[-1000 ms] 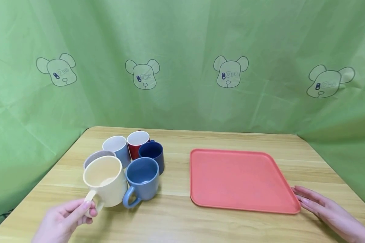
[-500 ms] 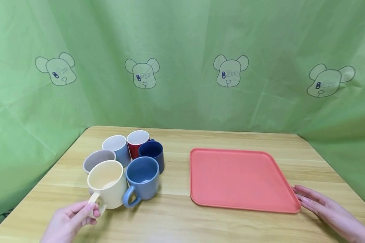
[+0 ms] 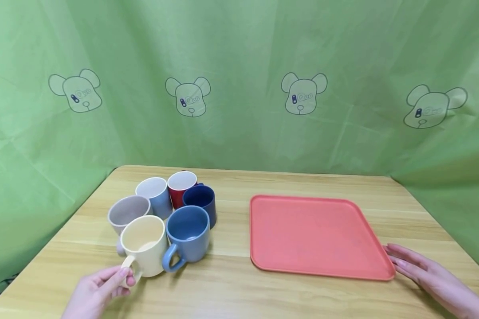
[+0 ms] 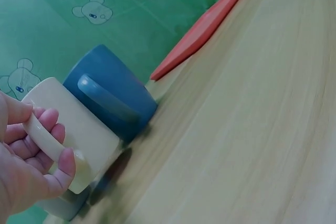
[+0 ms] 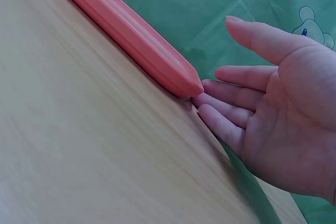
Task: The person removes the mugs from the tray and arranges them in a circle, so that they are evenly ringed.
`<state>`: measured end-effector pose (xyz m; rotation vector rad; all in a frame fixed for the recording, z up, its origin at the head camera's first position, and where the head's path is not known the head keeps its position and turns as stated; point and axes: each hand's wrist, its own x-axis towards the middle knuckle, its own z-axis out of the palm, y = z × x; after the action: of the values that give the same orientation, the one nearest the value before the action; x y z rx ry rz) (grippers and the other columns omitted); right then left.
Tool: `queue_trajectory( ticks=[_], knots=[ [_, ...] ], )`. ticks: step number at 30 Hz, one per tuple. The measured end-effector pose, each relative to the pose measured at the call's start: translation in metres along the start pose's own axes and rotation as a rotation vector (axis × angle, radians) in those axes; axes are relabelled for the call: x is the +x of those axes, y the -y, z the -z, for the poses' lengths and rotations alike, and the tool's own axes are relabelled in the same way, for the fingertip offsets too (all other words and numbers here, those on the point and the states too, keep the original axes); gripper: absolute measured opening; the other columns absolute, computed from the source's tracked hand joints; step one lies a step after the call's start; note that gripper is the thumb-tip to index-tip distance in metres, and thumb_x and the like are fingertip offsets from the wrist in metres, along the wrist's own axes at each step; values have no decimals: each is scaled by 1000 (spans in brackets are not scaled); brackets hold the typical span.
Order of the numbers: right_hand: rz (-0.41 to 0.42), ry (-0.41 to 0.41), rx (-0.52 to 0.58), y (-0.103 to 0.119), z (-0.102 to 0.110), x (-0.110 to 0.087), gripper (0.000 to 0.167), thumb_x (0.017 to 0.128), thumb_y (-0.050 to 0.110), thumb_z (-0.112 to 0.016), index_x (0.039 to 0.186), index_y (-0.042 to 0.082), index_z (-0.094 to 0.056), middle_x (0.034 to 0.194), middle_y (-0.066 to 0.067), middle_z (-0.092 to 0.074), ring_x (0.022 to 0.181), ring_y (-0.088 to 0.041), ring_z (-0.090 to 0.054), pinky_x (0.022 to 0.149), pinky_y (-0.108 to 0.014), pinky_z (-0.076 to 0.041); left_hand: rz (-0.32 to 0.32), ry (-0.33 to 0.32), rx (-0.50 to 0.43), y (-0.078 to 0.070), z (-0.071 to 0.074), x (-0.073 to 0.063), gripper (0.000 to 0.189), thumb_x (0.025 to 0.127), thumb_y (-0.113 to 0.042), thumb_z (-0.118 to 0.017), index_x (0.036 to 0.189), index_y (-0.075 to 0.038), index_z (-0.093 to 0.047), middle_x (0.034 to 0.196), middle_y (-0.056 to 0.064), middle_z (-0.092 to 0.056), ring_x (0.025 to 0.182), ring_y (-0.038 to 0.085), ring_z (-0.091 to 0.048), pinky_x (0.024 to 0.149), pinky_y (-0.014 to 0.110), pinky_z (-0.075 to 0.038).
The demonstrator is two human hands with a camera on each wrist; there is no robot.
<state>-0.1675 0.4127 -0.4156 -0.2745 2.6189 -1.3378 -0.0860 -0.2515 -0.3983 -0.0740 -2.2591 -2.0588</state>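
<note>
My left hand pinches the handle of a cream mug between thumb and fingers. The mug is upright, low over the table, with a shadow beneath its base in the left wrist view. Right beside it stands a blue mug, its handle toward me. Behind the cream mug is a pale lilac mug, partly covered by it. At the right, my right hand lies open, fingertips at the near right edge of a flat red tray; its thumb is raised in the right wrist view.
Farther back in the mug cluster are a light blue mug, a red mug with a white inside, and a navy mug. They stand on a wooden table. A green curtain with bear-head drawings surrounds the table's back and sides.
My left hand has carried the cream mug right and downward toward me, showing more of the lilac mug behind it. My right hand and the tray have stayed in place.
</note>
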Motion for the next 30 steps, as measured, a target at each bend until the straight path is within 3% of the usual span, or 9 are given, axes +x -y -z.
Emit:
queue_trajectory(
  ticks=[5,13,16,21,24,28,30],
  knots=[
    [-10,5,8,2,1,0,54,101,20,-38,142,-10,-18,122,39,-35,105,27,-31,78,-7,-38,4,-14,-6,4,-2,5,19,93,4,-47,89,14,-62,78,4,-64,73,12,-60,64,27,-53],
    [21,21,67,3,2,0,52,101,16,-37,141,-12,-17,125,37,-38,108,23,-35,81,-8,-39,7,28,-87,13,-2,9,20,94,3,-46,88,10,-64,78,5,-64,74,12,-61,66,27,-53],
    [20,20,68,4,3,-1,53,101,16,-37,141,-12,-17,125,37,-38,108,23,-35,81,-8,-40,-23,101,-121,15,2,11,23,94,4,-44,90,5,-66,80,4,-64,75,13,-61,68,28,-53],
    [-8,17,42,6,2,0,54,101,19,-38,143,-9,-18,125,38,-36,107,25,-33,80,-9,-41,-48,287,-136,12,13,17,32,96,4,-39,94,-8,-69,87,1,-66,82,12,-63,73,29,-53],
    [-6,13,41,8,2,0,54,101,19,-38,143,-8,-18,125,38,-36,107,25,-33,80,-9,-40,-19,264,45,6,16,17,26,96,-1,-42,99,-1,-67,90,-1,-67,82,11,-64,74,27,-53],
    [39,50,142,5,3,1,53,101,13,-36,141,-13,-13,127,35,-39,110,19,-38,82,-11,-42,91,79,529,-12,11,16,25,95,-20,-52,101,0,-67,92,0,-68,81,12,-62,74,28,-48],
    [53,59,150,5,5,2,52,101,12,-35,140,-15,-13,126,34,-41,110,16,-41,82,-11,-42,124,9,688,-23,9,15,28,94,-29,-54,102,-6,-68,95,4,-68,86,17,-62,77,34,-47]
  ],
)
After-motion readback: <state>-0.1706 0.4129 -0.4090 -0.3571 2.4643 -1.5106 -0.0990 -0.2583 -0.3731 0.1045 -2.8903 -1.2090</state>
